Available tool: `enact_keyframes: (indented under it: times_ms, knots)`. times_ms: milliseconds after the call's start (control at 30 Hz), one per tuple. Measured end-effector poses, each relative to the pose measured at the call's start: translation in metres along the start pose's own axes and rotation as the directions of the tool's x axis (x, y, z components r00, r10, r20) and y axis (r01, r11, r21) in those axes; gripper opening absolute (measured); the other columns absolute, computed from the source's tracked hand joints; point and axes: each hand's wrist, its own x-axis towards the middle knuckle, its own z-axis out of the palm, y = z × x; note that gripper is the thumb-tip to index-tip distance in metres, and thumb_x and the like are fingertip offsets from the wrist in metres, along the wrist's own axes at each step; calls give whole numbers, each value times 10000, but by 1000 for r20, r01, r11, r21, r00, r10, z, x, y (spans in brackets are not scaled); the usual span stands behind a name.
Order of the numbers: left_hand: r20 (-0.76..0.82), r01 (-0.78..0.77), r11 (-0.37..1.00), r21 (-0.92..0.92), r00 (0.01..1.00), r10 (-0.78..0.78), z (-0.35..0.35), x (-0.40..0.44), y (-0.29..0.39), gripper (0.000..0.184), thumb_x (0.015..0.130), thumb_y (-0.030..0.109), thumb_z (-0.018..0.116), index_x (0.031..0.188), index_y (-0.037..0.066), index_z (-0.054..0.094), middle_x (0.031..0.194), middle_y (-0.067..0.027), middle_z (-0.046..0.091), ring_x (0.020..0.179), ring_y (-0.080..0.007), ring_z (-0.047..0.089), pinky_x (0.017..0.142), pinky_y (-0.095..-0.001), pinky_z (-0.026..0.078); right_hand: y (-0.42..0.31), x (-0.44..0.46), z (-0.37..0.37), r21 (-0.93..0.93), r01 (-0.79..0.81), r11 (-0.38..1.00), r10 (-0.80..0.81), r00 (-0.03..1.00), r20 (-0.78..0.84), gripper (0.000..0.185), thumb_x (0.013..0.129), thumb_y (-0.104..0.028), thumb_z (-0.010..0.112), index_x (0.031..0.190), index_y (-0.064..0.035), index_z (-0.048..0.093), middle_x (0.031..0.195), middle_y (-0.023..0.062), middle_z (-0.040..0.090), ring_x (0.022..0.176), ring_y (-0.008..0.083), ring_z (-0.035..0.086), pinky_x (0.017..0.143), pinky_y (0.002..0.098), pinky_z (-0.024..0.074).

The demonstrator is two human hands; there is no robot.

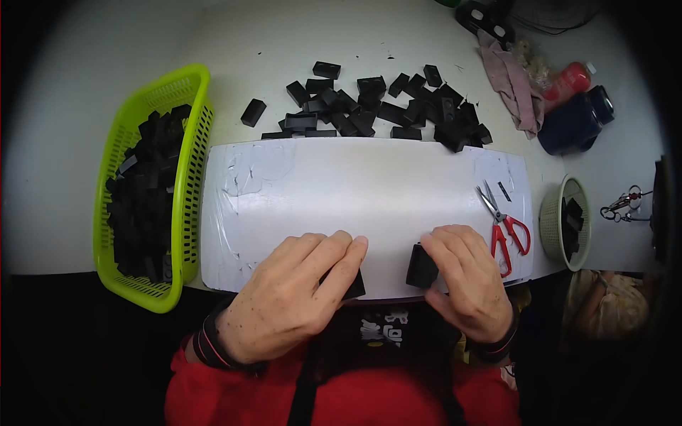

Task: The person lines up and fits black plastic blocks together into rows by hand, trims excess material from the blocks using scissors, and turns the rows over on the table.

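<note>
Near the front edge of the white board [327, 192], my left hand [298, 291] is closed round a black block [355, 287], which shows only in part beneath the fingers. To the right, my right hand [465, 277] holds another black block [422, 266] between fingers and thumb. The two blocks are apart. Red-handled scissors [503, 226] lie with open blades on the board's right side, beside a small black strip [504, 191].
Behind the board lies a loose heap of black blocks [330, 103]. A green basket [192, 184] of black pieces stands left; a smaller pale basket [582, 245] stands right. At the back right are a pink cloth [515, 92], a dark blue bottle [568, 128] and a red bottle [572, 79].
</note>
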Motion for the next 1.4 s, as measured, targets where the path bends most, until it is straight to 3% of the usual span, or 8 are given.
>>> enact_keyframes:
  times_ms: [67, 233, 667, 800, 900, 1133, 1233, 1400]
  knots:
    - [214, -13, 995, 96, 977, -8, 1, 13, 0, 767, 666, 189, 834, 1317, -62, 517, 1173, -155, 589, 972, -288, 610, 844, -378, 498, -8, 13, -2, -79, -20, 997, 28, 993, 113, 721, 624, -8, 796, 1289, 53, 522, 1168, 181, 579, 1028, 371, 600, 875, 444, 500]
    - [190, 61, 998, -1, 980, -60, 11, 12, -12, 759, 697, 267, 847, 1314, -36, 524, 1169, -161, 568, 942, -309, 628, 816, -389, 522, -2, 22, 8, -4, -116, 993, 114, 970, 214, 711, 658, -121, 836, 1299, -20, 544, 1153, 124, 547, 984, 306, 592, 813, 380, 512]
    - [-12, 106, 939, -327, 993, -117, 43, -6, -10, 570, 806, 153, 792, 1279, -43, 540, 1176, -185, 546, 885, -295, 676, 691, -340, 579, -9, 3, 33, 155, -142, 978, 158, 983, -95, 700, 633, -110, 883, 1247, 2, 566, 1124, 190, 561, 932, 331, 627, 772, 387, 541]
    - [-144, 69, 898, -435, 979, -145, 45, -30, 9, 506, 680, 108, 907, 1096, -36, 660, 1154, -194, 589, 666, -121, 617, 593, -230, 536, -23, -25, 28, 391, -130, 911, 216, 959, -184, 457, 658, -92, 888, 1014, 35, 631, 1053, 178, 588, 736, 230, 645, 600, 313, 539]
    - [-1, 178, 828, -532, 978, -211, 34, -31, 18, 323, 694, 92, 892, 916, -37, 696, 1100, -182, 607, 635, -123, 628, 573, -234, 519, -27, -35, 24, 456, -160, 876, 236, 965, -115, 397, 661, -93, 892, 950, 26, 646, 995, 151, 599, 655, 206, 629, 550, 287, 523]
    - [-190, 287, 897, -336, 912, -363, 51, 18, 1, 137, 867, -7, 711, 814, -18, 586, 796, -98, 546, 617, -210, 545, 539, -322, 436, -3, 9, 34, 483, -334, 810, 440, 889, -123, 132, 885, 8, 695, 920, 39, 572, 840, 119, 593, 564, 146, 559, 482, 277, 426]
    - [-254, 351, 925, -144, 890, -378, 70, 28, -11, 138, 882, 6, 704, 837, -20, 576, 787, -96, 540, 609, -215, 544, 538, -319, 433, 4, 22, 53, 121, -406, 906, 423, 853, -306, 166, 929, -40, 660, 849, 32, 533, 678, 146, 549, 530, 222, 540, 501, 352, 411]
    - [-211, 355, 872, -336, 874, -437, 52, 7, -11, 156, 848, 23, 749, 917, -27, 617, 908, -121, 614, 672, -171, 606, 562, -290, 470, 0, 0, 44, 355, -400, 845, 504, 817, -279, 164, 866, 4, 697, 964, 46, 573, 886, 155, 608, 623, 204, 573, 554, 313, 457]
